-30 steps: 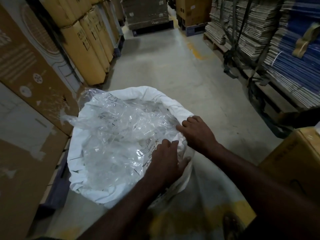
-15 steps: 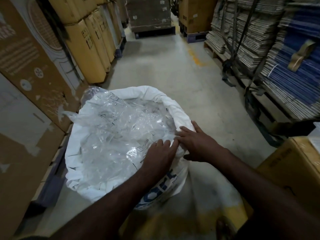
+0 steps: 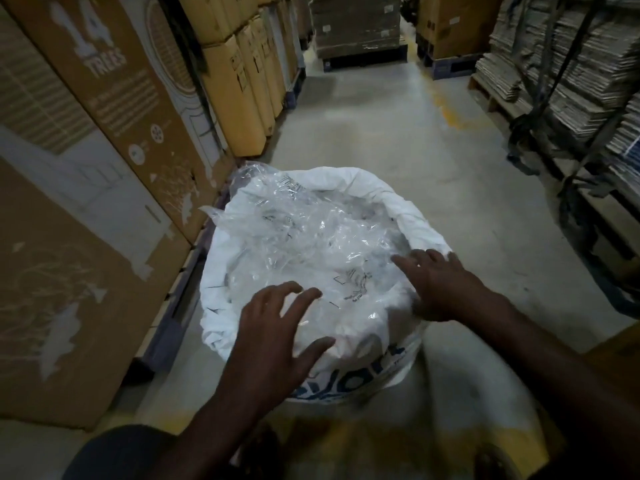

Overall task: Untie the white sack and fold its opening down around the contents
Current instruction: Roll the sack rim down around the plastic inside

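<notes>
The white sack (image 3: pixel 408 211) stands open on the floor in front of me, its rim rolled down all round, blue lettering on its near side. Crumpled clear plastic (image 3: pixel 298 244) fills it to the top. My left hand (image 3: pixel 273 337) hovers over the near rim with fingers spread, thumb resting by the rolled edge. My right hand (image 3: pixel 440 285) lies flat on the right side of the rim, fingers spread toward the plastic. Neither hand grips anything.
Tall cardboard cartons (image 3: pixel 114 140) line the left, close against the sack. Pallets of flat stacked cardboard (image 3: pixel 568 64) with straps line the right. A concrete aisle (image 3: pixel 374 126) runs ahead to more cartons. A brown box corner (image 3: pixel 620 337) sits at right.
Both hands have let go of the near rim and moved apart, the left hand toward me and leftward, the right staying at the right edge. Fingers are now spread. The view tilted closer.
</notes>
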Tool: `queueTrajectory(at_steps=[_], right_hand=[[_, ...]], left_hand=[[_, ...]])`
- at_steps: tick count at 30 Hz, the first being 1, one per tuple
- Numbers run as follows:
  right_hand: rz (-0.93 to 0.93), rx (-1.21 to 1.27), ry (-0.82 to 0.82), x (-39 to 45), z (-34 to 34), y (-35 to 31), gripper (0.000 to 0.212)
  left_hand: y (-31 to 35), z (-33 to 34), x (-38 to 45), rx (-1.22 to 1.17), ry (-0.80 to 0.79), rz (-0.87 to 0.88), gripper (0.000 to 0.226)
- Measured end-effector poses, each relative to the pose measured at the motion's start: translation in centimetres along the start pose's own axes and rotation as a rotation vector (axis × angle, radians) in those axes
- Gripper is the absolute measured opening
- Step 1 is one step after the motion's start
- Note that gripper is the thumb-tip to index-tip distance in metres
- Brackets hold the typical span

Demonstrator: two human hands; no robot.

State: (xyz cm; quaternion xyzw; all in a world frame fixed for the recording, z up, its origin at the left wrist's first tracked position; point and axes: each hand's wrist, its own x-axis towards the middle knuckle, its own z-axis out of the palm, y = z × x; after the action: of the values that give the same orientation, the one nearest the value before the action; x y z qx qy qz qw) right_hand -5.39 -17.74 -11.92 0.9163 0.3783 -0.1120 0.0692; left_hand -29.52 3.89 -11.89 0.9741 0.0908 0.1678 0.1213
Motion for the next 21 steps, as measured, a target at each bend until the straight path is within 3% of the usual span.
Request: queueTrajectory(at_steps=[2,3,6,8,11,15,18,21], right_hand=[[-0.047,0.03,-0.152,-2.7,-2.7,-1.6,0.142],[-0.114,0.058,-0.161,-3.7,-3.5,-3.1,0.149],[-0.365,0.167,0.014,-4.0,-2.5,-9.8,0.135],[-0.431,0.151,0.185,-1.3,-0.2,-13.4,0.118],[-0.368,0.046,0.378,4.7,2.2,-14.5,0.11],[-0.218,-0.091,0.449,11.1,1.5,-11.1,0.102],[-0.116,-0.087,0.368,14.0,0.9,-8.9,0.09],[-0.169,-0.093,0.103,15.2,2.3,-7.4,0.071]], left_hand=[[-2.7,0.1,-1.5,0.07,-0.112,-0.133,0.102],[-3.7,0.5,-1.8,0.075,-0.16,-0.186,0.111],[-6.2,2.1,-1.2,-0.049,-0.182,-0.24,0.101],[-8.1,3.4,0.7,-0.138,-0.124,-0.266,0.094],[-10.1,4.6,4.6,-0.248,-0.023,-0.364,0.098],[-11.8,5.4,8.2,-0.097,0.147,-0.397,0.107],[-13.2,6.5,10.3,-0.177,0.088,-0.412,0.118],[-13.9,8.1,12.8,-0.196,-0.054,-0.319,0.122]])
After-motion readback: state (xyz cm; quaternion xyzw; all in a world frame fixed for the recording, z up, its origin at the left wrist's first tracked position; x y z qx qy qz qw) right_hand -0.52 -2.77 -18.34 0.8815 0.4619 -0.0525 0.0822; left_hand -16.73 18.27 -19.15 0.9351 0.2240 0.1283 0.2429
